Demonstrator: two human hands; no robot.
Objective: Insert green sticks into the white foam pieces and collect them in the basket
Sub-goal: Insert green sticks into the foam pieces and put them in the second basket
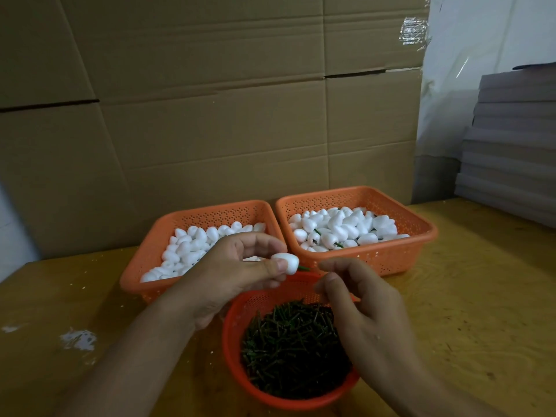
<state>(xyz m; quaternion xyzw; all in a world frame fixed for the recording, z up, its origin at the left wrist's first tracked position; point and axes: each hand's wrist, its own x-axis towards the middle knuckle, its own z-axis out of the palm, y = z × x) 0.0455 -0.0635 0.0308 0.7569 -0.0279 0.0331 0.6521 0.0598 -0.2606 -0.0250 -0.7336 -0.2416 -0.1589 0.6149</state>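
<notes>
A wooden table [469, 296] carries everything, with a wall of cardboard [210, 115] behind it; on it stand two square orange baskets side by side, the left basket [156, 236] full of plain white foam pieces [192, 245], the right basket [400, 254] holding foam pieces with green stems showing among them [337, 227], so this one looks like the collecting place; nearer the person sits a round orange bowl [237, 335] heaped with green sticks [294, 344]; above the far rim of that bowl the left hand [237, 275] pinches one foam piece [288, 262] between thumb and fingers, and a short green stick [303, 268] pokes out of its right side; the right hand [358, 299] hovers just beside it, fingers loosely curled, and I cannot tell whether its tips hold anything; the step in hand seems to be the insertion itself, either just finished or at its last push; the next move likely calls for carrying the piece across to the right basket and dropping it in, then taking a fresh piece from the left one and a stick from the bowl.
</notes>
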